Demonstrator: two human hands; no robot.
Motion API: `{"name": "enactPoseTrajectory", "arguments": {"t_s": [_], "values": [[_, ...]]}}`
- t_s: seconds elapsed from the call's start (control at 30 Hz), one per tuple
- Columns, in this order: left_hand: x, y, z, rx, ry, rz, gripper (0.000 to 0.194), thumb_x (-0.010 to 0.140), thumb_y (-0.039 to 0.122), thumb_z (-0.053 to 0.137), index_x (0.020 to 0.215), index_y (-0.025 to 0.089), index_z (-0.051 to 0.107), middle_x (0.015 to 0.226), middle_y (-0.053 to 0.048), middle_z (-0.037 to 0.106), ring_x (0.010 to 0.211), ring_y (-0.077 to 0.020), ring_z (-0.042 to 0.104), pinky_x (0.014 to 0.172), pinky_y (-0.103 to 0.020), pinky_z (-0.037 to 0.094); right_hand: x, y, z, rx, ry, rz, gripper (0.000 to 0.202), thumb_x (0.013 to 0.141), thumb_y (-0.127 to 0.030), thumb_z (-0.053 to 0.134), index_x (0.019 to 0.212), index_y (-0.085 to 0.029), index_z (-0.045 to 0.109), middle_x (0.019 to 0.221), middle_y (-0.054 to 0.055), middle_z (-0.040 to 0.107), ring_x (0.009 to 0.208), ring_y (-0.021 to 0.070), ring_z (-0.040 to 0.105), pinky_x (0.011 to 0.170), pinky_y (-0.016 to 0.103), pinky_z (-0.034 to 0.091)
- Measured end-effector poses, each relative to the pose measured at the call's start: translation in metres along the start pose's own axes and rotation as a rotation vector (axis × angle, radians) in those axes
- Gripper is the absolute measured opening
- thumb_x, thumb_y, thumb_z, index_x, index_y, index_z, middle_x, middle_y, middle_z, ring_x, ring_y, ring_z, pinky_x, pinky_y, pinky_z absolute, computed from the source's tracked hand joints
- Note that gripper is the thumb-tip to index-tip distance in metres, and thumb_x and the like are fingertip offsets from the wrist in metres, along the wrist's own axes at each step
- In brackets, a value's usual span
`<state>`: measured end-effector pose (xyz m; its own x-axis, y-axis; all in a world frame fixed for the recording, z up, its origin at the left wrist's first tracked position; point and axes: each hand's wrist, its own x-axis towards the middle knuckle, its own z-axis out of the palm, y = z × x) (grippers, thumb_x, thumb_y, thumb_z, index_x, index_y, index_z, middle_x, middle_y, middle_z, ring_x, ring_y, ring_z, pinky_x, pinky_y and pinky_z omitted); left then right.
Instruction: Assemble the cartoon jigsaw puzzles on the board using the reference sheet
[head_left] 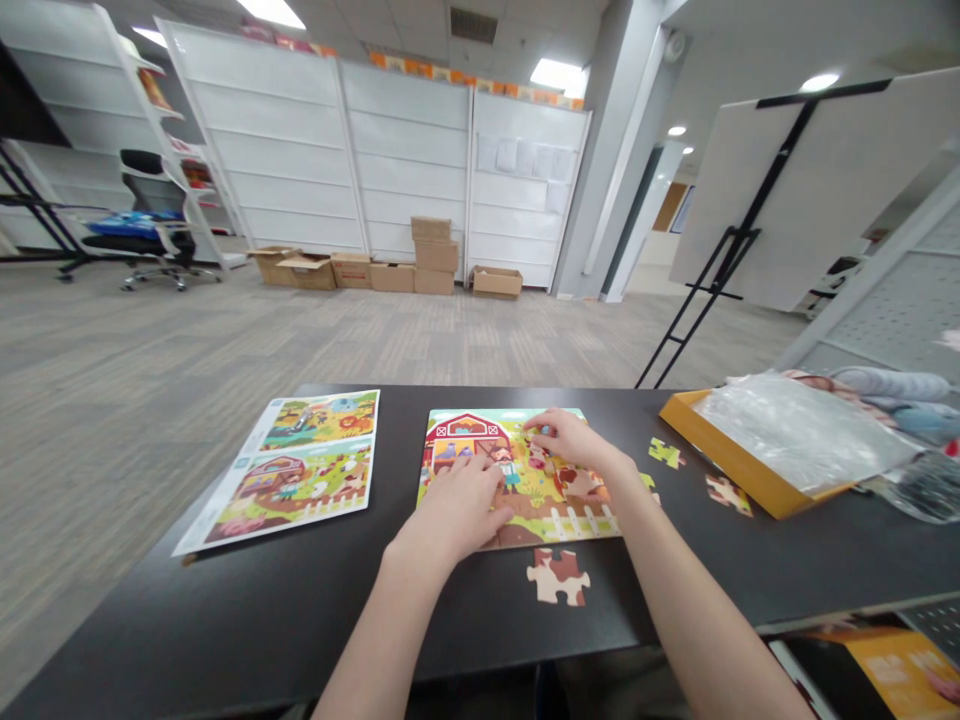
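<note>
A farm-scene jigsaw puzzle (525, 512) with a red barn and a white fence lies on the black table. My left hand (459, 503) rests flat over its left part, fingers stretched out and holding nothing. At the upper right of the picture, my right hand (574, 440) has its fingers bent down around a puzzle piece, which they mostly hide. A brown-and-cream loose piece (559, 578) lies just below the puzzle's lower edge. To the right are a green piece (664, 453) and another brown-and-cream piece (727, 494). One more green piece is partly hidden behind my right forearm.
A printed picture sheet (300, 462) lies on the table's left side. On the right stands a yellow box (780, 495) holding clear plastic wrapping (802, 430). Beyond the table are cardboard boxes (433, 255), white shelving, an office chair (154, 225) and a board on a black easel (731, 265).
</note>
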<state>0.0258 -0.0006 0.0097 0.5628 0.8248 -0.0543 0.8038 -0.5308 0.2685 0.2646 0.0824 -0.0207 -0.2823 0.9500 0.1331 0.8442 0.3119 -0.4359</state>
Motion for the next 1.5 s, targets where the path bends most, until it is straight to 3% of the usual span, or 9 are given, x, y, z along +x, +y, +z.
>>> {"name": "enactPoseTrajectory", "arguments": {"t_s": [0.17, 0.27, 0.4, 0.7, 0.83, 0.93, 1.13, 1.33, 1.5], "values": [[0.003, -0.002, 0.003, 0.010, -0.012, 0.000, 0.037, 0.088, 0.036, 0.056, 0.117, 0.016, 0.067, 0.134, -0.017, 0.061, 0.125, -0.0367, 0.056, 0.102, -0.050, 0.048, -0.024, 0.019, -0.033, 0.013, 0.231, 0.125, 0.030, 0.089, -0.027, 0.062, 0.115, -0.021, 0.074, 0.104, 0.007, 0.071, 0.080, 0.0161, 0.065, 0.081, 0.029, 0.051], [0.006, -0.002, 0.004, 0.010, -0.024, -0.009, 0.036, 0.088, 0.037, 0.056, 0.115, 0.016, 0.067, 0.130, -0.017, 0.063, 0.123, -0.0366, 0.058, 0.101, -0.050, 0.049, -0.056, 0.056, -0.057, -0.185, 0.345, 0.417, 0.030, 0.089, -0.031, 0.059, 0.111, -0.018, 0.075, 0.106, 0.012, 0.073, 0.092, 0.0233, 0.069, 0.085, 0.034, 0.052], [0.008, 0.000, 0.004, 0.018, -0.011, -0.008, 0.034, 0.087, 0.037, 0.058, 0.111, 0.016, 0.068, 0.126, -0.017, 0.064, 0.122, -0.0363, 0.058, 0.101, -0.047, 0.048, -0.097, 0.112, -0.069, -0.388, 0.242, 0.743, 0.039, 0.088, -0.036, 0.061, 0.116, -0.012, 0.073, 0.115, 0.021, 0.073, 0.107, 0.0350, 0.069, 0.089, 0.041, 0.052], [0.009, -0.002, 0.006, 0.009, 0.006, -0.002, 0.031, 0.089, 0.036, 0.057, 0.110, 0.016, 0.068, 0.124, -0.015, 0.063, 0.119, -0.0329, 0.059, 0.103, -0.043, 0.047, -0.114, 0.153, -0.056, -0.359, 0.197, 0.682, 0.038, 0.075, -0.029, 0.071, 0.110, -0.017, 0.075, 0.107, 0.017, 0.076, 0.097, 0.0317, 0.073, 0.083, 0.037, 0.054], [0.009, -0.004, 0.007, 0.003, 0.004, 0.007, 0.029, 0.088, 0.036, 0.058, 0.108, 0.017, 0.068, 0.125, -0.014, 0.063, 0.121, -0.0325, 0.058, 0.103, -0.043, 0.047, -0.116, 0.147, -0.064, -0.297, 0.249, 0.681, 0.042, 0.066, -0.035, 0.078, 0.103, -0.015, 0.076, 0.094, 0.015, 0.076, 0.084, 0.0298, 0.072, 0.074, 0.035, 0.054], [0.008, -0.005, 0.007, 0.002, 0.002, 0.010, 0.028, 0.088, 0.035, 0.058, 0.108, 0.018, 0.068, 0.126, -0.014, 0.063, 0.121, -0.0326, 0.058, 0.102, -0.044, 0.047, -0.117, 0.134, -0.072, -0.236, 0.342, 0.667, 0.025, 0.067, -0.035, 0.075, 0.085, -0.018, 0.075, 0.077, 0.009, 0.073, 0.072, 0.0254, 0.069, 0.067, 0.033, 0.051], [0.006, -0.003, 0.005, 0.023, -0.005, -0.006, 0.029, 0.089, 0.038, 0.057, 0.109, 0.019, 0.067, 0.125, -0.014, 0.063, 0.119, -0.0342, 0.059, 0.095, -0.045, 0.051, -0.097, 0.083, -0.085, 0.156, 0.511, 0.451, 0.033, 0.073, -0.047, 0.070, 0.087, -0.018, 0.066, 0.074, 0.006, 0.071, 0.064, 0.0195, 0.066, 0.059, 0.029, 0.048], [0.007, -0.001, 0.004, 0.042, -0.016, -0.011, 0.031, 0.089, 0.037, 0.057, 0.110, 0.018, 0.067, 0.125, -0.015, 0.063, 0.120, -0.0351, 0.058, 0.099, -0.046, 0.049, -0.059, 0.022, -0.072, 0.522, 0.348, 0.257, 0.047, 0.073, -0.043, 0.076, 0.110, -0.019, 0.062, 0.078, 0.002, 0.069, 0.063, 0.0155, 0.065, 0.058, 0.026, 0.054], [0.005, -0.002, 0.004, 0.008, -0.001, -0.009, 0.031, 0.089, 0.039, 0.057, 0.110, 0.019, 0.067, 0.126, -0.015, 0.063, 0.118, -0.0343, 0.060, 0.098, -0.047, 0.050, -0.043, 0.017, -0.046, 0.637, 0.205, 0.351, 0.035, 0.075, -0.032, 0.074, 0.105, -0.019, 0.060, 0.082, 0.002, 0.070, 0.064, 0.0166, 0.070, 0.055, 0.025, 0.056]]}}
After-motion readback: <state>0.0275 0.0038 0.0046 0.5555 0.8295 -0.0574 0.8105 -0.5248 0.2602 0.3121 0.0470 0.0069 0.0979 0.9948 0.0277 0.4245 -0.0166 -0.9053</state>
